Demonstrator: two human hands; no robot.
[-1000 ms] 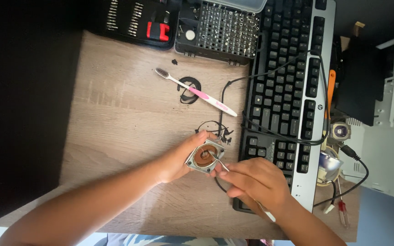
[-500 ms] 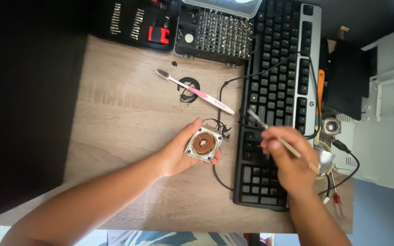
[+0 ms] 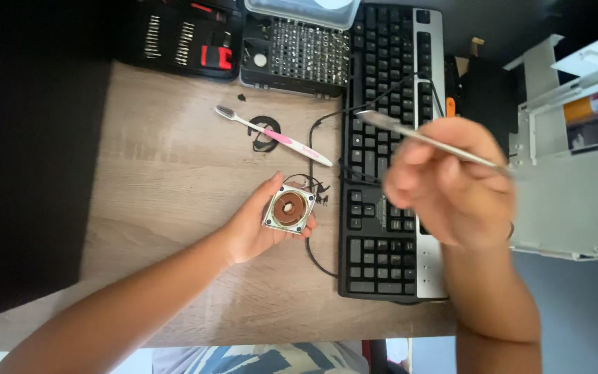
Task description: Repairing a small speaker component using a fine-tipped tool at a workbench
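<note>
A person's left hand (image 3: pixel 254 225) cups a small square metal-framed part with a round copper-brown centre (image 3: pixel 289 209), fingers curled loosely round its edges and its round face turned up toward the camera, just left of the black-and-silver computer keyboard (image 3: pixel 389 180) on a light wooden desk (image 3: pixel 160 180). The square part sits slightly tilted, one corner pointing toward the keyboard.

Raised above the keyboard, blurred, the right hand (image 3: pixel 451 183) is closed in a pinch on a thin, flat silver metal tool (image 3: pixel 423 138). The tool's long axis runs slantwise over the keys: its free tip points up and to the left, toward the keyboard's far left part, while its other end passes out past the hand on the right.

A thin black wire (image 3: pixel 313 159) loops along the keyboard's left edge, by a small tangle just beside the square part. Farther left of the keyboard lies a white-and-pink toothbrush (image 3: pixel 275 136), bristle head pointing away from it, crossing a small black ring-shaped piece (image 3: pixel 264 131). Beyond, at the keyboard's far left corner, stand an open black case of screwdriver bits (image 3: pixel 299 55) and a second black tool case (image 3: pixel 188 41).
</note>
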